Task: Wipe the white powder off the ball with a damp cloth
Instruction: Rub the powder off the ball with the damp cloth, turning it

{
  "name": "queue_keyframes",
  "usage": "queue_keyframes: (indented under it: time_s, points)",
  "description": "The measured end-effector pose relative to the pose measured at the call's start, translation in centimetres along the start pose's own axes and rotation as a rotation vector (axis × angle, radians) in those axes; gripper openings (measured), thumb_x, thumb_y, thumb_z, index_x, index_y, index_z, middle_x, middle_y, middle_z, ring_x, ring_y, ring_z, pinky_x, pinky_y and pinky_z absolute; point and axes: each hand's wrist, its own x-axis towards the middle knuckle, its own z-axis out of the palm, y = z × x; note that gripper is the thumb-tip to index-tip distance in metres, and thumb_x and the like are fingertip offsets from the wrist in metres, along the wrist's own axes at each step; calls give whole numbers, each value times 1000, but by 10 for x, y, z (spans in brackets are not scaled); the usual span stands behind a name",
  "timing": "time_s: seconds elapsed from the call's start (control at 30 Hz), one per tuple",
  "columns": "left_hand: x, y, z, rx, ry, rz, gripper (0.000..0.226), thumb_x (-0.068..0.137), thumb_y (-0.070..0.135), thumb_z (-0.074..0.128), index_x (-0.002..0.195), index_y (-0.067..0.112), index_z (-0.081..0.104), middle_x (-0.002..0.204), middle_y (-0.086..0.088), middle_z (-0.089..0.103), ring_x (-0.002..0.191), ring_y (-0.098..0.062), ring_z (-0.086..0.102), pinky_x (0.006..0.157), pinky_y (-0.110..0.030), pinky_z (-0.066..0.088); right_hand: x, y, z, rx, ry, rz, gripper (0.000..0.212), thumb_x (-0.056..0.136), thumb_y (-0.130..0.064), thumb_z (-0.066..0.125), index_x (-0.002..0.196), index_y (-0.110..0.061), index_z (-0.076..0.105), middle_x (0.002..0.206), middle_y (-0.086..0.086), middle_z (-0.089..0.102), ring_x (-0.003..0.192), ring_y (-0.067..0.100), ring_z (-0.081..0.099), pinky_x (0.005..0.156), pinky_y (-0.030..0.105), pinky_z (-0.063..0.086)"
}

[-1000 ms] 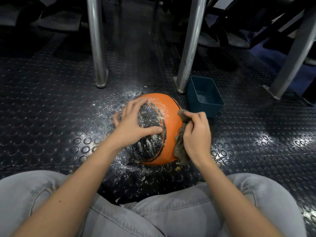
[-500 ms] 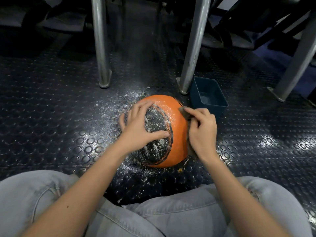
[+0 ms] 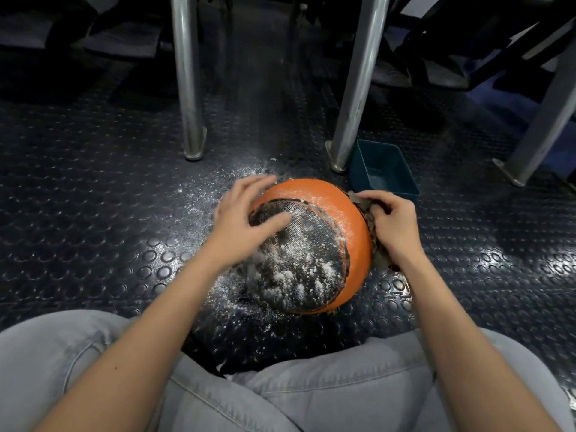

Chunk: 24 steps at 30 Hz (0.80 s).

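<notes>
The left hand has slid up the ball, fingers spread. The right hand clutches the cloth.

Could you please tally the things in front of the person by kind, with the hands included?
Ball: 1
Cloth: 1
Blue tub: 1
Metal legs: 3
Hands: 2 (left hand, right hand)
Total: 8
</notes>
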Motion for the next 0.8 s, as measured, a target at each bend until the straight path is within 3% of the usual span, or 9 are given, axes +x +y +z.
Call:
queue_keyframes:
  time_s: [0.13,0.23,0.3,0.4,0.57,0.67,0.8]
  points:
    - [1,-5,-4,-53,-200,-154,106,55,79,65,144,35,28,144,11,26,131,-12,29,113,-52,26,6,4,-4,53,-32,46,39,91,7,46,97,-24,69,108,-4,66,103,6,55,77,-3,38]
    - [-3,-4,3,-126,-188,-183,108,50,77,71,142,35,33,138,11,30,129,-13,33,112,-52,29,8,3,-5,55,-9,76,37,91,5,50,116,-19,64,111,0,62,103,10,55,77,3,40]
    - [-6,-5,7,-114,-155,-197,109,42,79,67,138,38,34,133,15,32,130,-15,33,111,-53,29,7,-3,-5,-4,-20,52,33,92,2,49,115,-15,66,112,-1,62,104,9,54,80,5,39]
    - [-9,-6,12,-105,-130,-204,106,41,81,67,133,41,35,129,14,32,130,-14,32,111,-51,28,-1,-21,2,-167,-32,-161,34,89,4,49,105,-18,70,107,-6,64,107,16,55,93,24,39]
    - [-8,-5,18,-37,-161,-131,96,42,82,58,128,53,27,130,19,26,131,-13,24,113,-51,21,-27,-49,12,-366,-210,-735,33,77,2,51,95,-16,72,95,-2,69,88,28,58,75,39,44]
    - [-5,-3,16,-29,-233,-119,96,43,81,59,130,58,24,129,27,21,133,-10,20,114,-52,19,-15,-37,0,-279,-224,-637,34,83,2,52,100,-19,72,99,-2,67,92,25,55,84,38,42]
    - [-4,0,17,-14,-259,-123,92,42,83,58,123,66,18,125,32,16,135,-15,19,114,-55,18,3,-19,-15,-142,-116,-230,36,92,-4,54,102,-37,63,102,-1,57,103,18,52,98,35,39]
